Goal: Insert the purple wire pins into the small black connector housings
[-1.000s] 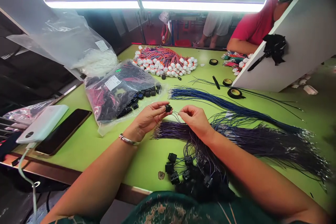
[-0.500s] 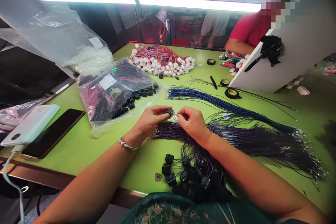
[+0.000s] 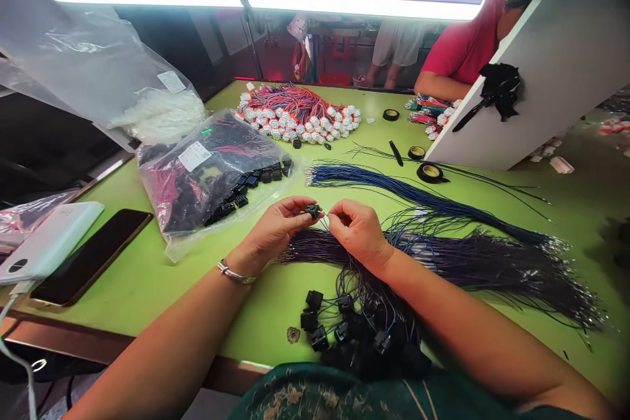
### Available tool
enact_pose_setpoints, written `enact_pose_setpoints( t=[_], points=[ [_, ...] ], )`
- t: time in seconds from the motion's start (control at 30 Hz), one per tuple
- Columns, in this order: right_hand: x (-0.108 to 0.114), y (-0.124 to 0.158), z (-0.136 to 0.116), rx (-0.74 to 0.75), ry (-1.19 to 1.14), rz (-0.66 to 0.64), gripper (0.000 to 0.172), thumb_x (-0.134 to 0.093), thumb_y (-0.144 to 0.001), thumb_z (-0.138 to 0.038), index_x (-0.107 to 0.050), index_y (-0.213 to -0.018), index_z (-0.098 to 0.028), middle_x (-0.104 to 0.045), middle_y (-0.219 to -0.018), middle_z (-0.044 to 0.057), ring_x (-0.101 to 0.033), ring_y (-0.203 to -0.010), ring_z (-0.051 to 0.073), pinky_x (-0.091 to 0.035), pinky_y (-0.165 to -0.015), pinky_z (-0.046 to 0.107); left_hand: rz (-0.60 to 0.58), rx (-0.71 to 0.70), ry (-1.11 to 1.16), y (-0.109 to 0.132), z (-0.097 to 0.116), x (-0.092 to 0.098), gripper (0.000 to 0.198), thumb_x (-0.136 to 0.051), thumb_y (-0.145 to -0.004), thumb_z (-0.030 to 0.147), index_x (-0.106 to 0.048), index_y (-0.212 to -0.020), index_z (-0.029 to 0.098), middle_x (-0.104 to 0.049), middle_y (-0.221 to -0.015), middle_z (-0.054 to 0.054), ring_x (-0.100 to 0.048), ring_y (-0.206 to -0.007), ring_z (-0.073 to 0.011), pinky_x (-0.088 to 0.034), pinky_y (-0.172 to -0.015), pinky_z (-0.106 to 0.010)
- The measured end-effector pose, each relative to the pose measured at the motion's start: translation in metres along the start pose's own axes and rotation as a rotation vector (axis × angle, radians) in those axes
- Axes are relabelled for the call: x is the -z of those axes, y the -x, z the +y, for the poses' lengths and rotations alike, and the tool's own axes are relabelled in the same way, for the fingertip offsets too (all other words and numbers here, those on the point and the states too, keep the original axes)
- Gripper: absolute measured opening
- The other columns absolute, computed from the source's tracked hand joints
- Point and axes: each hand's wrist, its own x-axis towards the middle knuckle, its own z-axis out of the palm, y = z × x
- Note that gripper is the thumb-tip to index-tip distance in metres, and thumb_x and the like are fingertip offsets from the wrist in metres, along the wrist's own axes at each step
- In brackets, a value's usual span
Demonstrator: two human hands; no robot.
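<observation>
Between the thumb and fingers of my left hand point(image 3: 278, 226) is a small black connector housing point(image 3: 313, 210). My right hand point(image 3: 358, 231) pinches a thin wire point(image 3: 323, 214) whose end meets the housing's right side; how far it goes in is too small to tell. Below my hands lies a bundle of dark wires point(image 3: 315, 247), running to the right under my right wrist. Nearer my body, several black connectors with wires fitted point(image 3: 345, 303) lie in a heap at the table edge. Behind my hands, a bundle of blue wires point(image 3: 359, 178) with metal tips stretches rightward.
A clear bag of black connectors point(image 3: 216, 170) lies left of centre. White connectors on orange wires point(image 3: 300, 118) are piled at the back. Black tape rolls point(image 3: 430, 172) sit beside a white partition point(image 3: 522, 92). A phone point(image 3: 93, 256) and a white power bank point(image 3: 49, 239) lie left. Another person point(image 3: 455, 56) sits beyond.
The whole view has shifted slightly, so things appear a little further left. The housing is turned a bit in my left hand, and my right fingers still pinch the wire beside it.
</observation>
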Motion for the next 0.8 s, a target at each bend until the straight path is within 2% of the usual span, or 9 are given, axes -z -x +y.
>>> enact_pose_setpoints(
  t=[0.17,0.37,0.53,0.67,0.8],
  points=[
    [0.0015,0.0013,-0.0006,0.054,0.047,-0.016,0.014,-0.052,-0.078,-0.014,-0.057,-0.066,-0.019,-0.057,-0.063,-0.001,-0.048,-0.061,0.012,-0.036,-0.059,0.025,0.000,-0.009,0.002,-0.0001,0.0010,-0.0013,0.031,-0.083,-0.060,0.013,-0.071,-0.089,0.017,-0.075,-0.087,-0.004,-0.069,-0.079,-0.0144,-0.052,-0.084,-0.028],
    [0.0026,0.0019,-0.0020,0.079,0.097,-0.010,0.013,-0.052,-0.079,-0.015,-0.056,-0.068,-0.019,-0.059,-0.066,0.000,-0.048,-0.062,0.012,-0.036,-0.059,0.025,-0.051,0.045,0.023,-0.0032,-0.0019,0.0042,0.029,-0.082,-0.064,0.017,-0.072,-0.091,0.017,-0.075,-0.087,-0.005,-0.071,-0.082,-0.0179,-0.051,-0.086,-0.032],
    [0.0038,0.0014,-0.0028,0.133,0.163,-0.029,0.016,-0.051,-0.080,-0.014,-0.053,-0.066,-0.019,-0.057,-0.065,0.000,-0.047,-0.061,0.012,-0.035,-0.059,0.024,-0.047,0.088,0.041,-0.0041,-0.0014,0.0036,0.027,-0.082,-0.064,0.018,-0.073,-0.089,0.016,-0.075,-0.085,-0.005,-0.071,-0.080,-0.0173,-0.052,-0.084,-0.029],
    [0.0050,0.0020,-0.0027,0.183,0.299,-0.048,0.015,-0.051,-0.082,-0.016,-0.055,-0.068,-0.019,-0.057,-0.066,0.001,-0.047,-0.062,0.012,-0.032,-0.059,0.025,-0.045,0.095,0.030,-0.0034,-0.0017,0.0037,0.027,-0.081,-0.064,0.019,-0.073,-0.090,0.016,-0.075,-0.086,-0.005,-0.071,-0.079,-0.0170,-0.053,-0.083,-0.029],
    [0.0075,0.0021,-0.0030,0.255,0.505,-0.060,0.016,-0.049,-0.083,-0.016,-0.057,-0.070,-0.019,-0.057,-0.067,0.002,-0.045,-0.062,0.014,-0.026,-0.057,0.029,-0.002,0.036,-0.022,-0.0028,-0.0034,0.0038,0.027,-0.083,-0.062,0.020,-0.074,-0.088,0.016,-0.075,-0.087,-0.005,-0.070,-0.079,-0.0175,-0.053,-0.085,-0.032]
  ],
)
